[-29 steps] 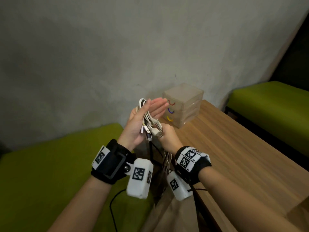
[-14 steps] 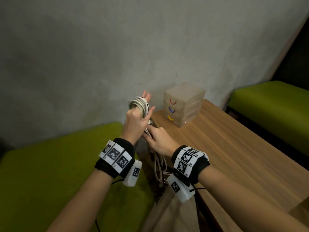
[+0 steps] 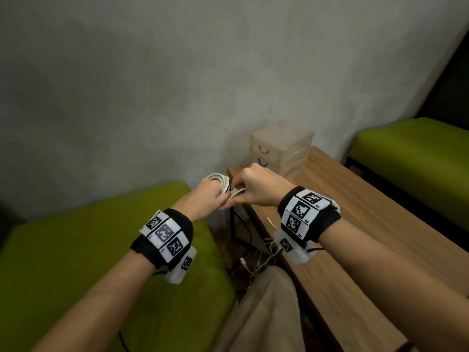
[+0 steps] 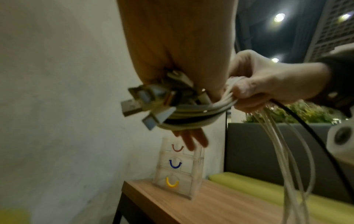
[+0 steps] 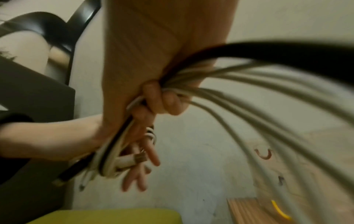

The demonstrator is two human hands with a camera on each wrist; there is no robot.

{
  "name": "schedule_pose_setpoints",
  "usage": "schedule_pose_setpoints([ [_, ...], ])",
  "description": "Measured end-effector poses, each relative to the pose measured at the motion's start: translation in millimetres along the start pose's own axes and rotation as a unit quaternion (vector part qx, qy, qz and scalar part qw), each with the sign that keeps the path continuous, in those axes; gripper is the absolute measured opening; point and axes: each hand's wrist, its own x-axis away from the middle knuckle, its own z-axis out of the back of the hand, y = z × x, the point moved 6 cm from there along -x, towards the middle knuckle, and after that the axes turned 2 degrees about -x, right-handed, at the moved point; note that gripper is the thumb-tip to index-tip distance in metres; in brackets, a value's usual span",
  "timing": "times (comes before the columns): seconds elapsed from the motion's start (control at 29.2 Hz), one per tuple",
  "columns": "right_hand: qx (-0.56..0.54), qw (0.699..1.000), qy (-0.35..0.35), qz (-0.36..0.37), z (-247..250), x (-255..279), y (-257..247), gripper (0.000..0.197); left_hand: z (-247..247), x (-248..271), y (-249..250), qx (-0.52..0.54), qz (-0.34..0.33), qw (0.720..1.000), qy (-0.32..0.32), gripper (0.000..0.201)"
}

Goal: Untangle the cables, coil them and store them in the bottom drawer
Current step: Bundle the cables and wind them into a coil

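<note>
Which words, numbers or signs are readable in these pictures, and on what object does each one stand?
No word or number can be read with certainty.
Left wristband: black-and-white square code patterns; the tiny characters beside them are too small to read.
Right wristband: the same kind of patterns; its small corner marks are too blurred to read.
Drawer box: no text, only red, blue and yellow curved handles.
Cables: no print visible.

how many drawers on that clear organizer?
3, stacked on the drawer unit at the table's far corner: red-handled top drawer, blue-handled middle drawer, yellow-handled bottom drawer. All look closed.
</note>
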Motion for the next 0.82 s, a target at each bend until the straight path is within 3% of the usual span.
schedule_pose_setpoints([
  [0.1,-0.024,0.998,0.041,0.035,11.2,2.4,-1.0,0.038,-1.2,9.7,-1.8,0.141,-0.007,0.990,-0.023,0.048],
  [0.17,-0.030,0.996,0.060,0.055,14.3,4.1,-6.4,0.035,-7.2,17.0,-0.8,0.249,0.002,0.967,-0.059,0.059],
  [0.21,-0.042,0.995,0.065,0.064,14.4,4.3,-9.3,0.034,-11.7,20.1,3.7,0.314,0.002,0.944,-0.095,0.066],
  [0.27,-0.077,0.991,0.081,0.074,14.8,2.8,-13.6,0.039,-20.4,25.8,16.5,0.470,-0.003,0.868,-0.162,0.084],
  [0.34,-0.122,0.985,0.107,0.067,17.1,-0.8,-14.3,0.047,-23.5,29.7,25.8,0.584,0.003,0.789,-0.188,0.092],
  [0.41,-0.180,0.973,0.139,0.047,19.5,-3.7,-9.8,0.052,-21.9,30.5,33.8,0.638,-0.013,0.744,-0.199,0.093],
  [0.48,-0.245,0.956,0.162,0.019,17.5,-4.1,-4.1,0.053,-15.1,28.3,37.7,0.614,-0.053,0.765,-0.186,0.085],
  [0.55,-0.303,0.936,0.176,-0.015,9.4,-5.0,2.5,0.050,-10.0,25.4,37.9,0.568,-0.071,0.805,-0.158,0.061],
  [0.58,-0.329,0.926,0.181,-0.038,3.8,-5.5,6.8,0.050,-9.4,25.1,37.8,0.568,-0.072,0.807,-0.147,0.050],
  [0.65,-0.357,0.912,0.181,-0.093,-11.1,-7.5,20.0,0.052,-8.6,26.0,40.6,0.616,-0.060,0.773,-0.137,0.035],
  [0.68,-0.358,0.910,0.170,-0.122,-19.0,-7.5,26.2,0.058,-6.4,25.8,41.0,0.655,-0.052,0.743,-0.131,0.032],
  [0.75,-0.331,0.917,0.158,-0.157,-35.8,-3.2,35.3,0.071,2.8,19.3,35.5,0.721,-0.033,0.687,-0.088,0.046],
  [0.82,-0.287,0.935,0.161,-0.132,-42.3,5.0,28.1,0.060,17.4,8.6,27.5,0.755,-0.032,0.654,-0.029,0.044],
])
